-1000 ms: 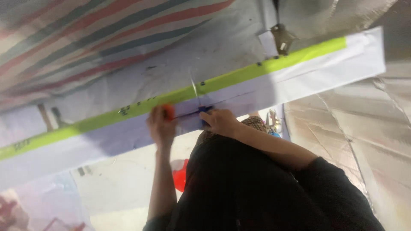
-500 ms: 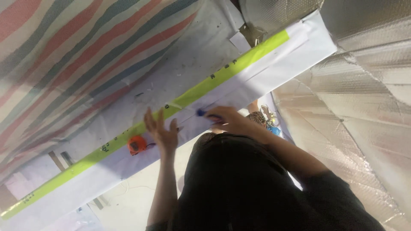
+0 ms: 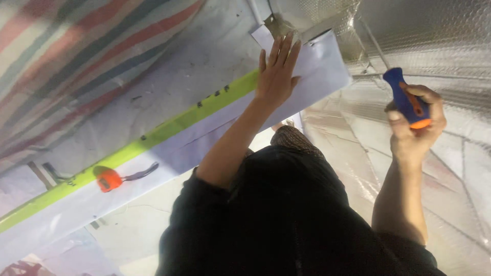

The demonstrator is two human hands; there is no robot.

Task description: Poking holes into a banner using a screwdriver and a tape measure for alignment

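A long white panel (image 3: 312, 66) runs diagonally, with a yellow-green strip (image 3: 169, 128) lying along it. My left hand (image 3: 277, 69) rests flat and open on the panel's upper end, fingers spread. Off to the right of the panel, my right hand (image 3: 415, 128) is raised and closed around a tool with a blue and orange handle (image 3: 406, 99); its working end is hidden. An orange tape measure (image 3: 109, 179) with a dark strap lies on the panel, far down to the left of both hands.
A red, blue and white striped tarp (image 3: 76, 56) covers the upper left. Silver bubble foil sheeting (image 3: 440, 41) covers the right side. A metal bracket (image 3: 275, 23) sits just beyond the panel's end. My dark clothing (image 3: 276, 220) fills the lower middle.
My left hand let go of the tape measure, left it on the panel, and slid up to the panel's end. My right hand lifted off the panel to the right, holding the tool.
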